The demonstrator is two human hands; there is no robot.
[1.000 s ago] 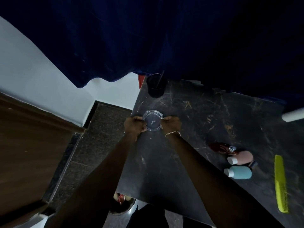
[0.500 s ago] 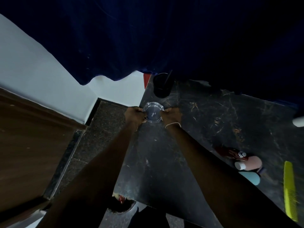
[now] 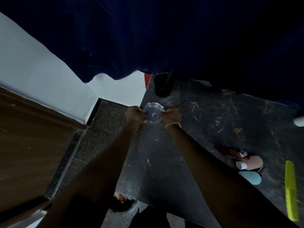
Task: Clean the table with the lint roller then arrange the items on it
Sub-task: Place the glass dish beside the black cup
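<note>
A clear glass ashtray (image 3: 153, 112) sits near the far left corner of the dark marble table (image 3: 205, 125). My left hand (image 3: 135, 114) grips its left rim and my right hand (image 3: 171, 115), with a thin bracelet at the wrist, grips its right rim. At the right lie a dark red spray bottle (image 3: 230, 152), a pink bottle (image 3: 251, 162), a light blue bottle (image 3: 250, 177) partly hidden by my right arm, and a yellow-green comb (image 3: 292, 191). The lint roller is not clearly visible.
A black cup (image 3: 163, 86) with a thin stick stands just behind the ashtray, next to something red (image 3: 147, 79). A dark blue curtain (image 3: 164, 38) hangs over the table's back edge. A white object (image 3: 299, 121) shows at the right edge. Granite floor and wood panel lie left.
Both hands have carried the ashtray a little farther toward the black cup and the table's far left corner. The view has shifted slightly left, pushing the bottles and comb toward the right edge.
</note>
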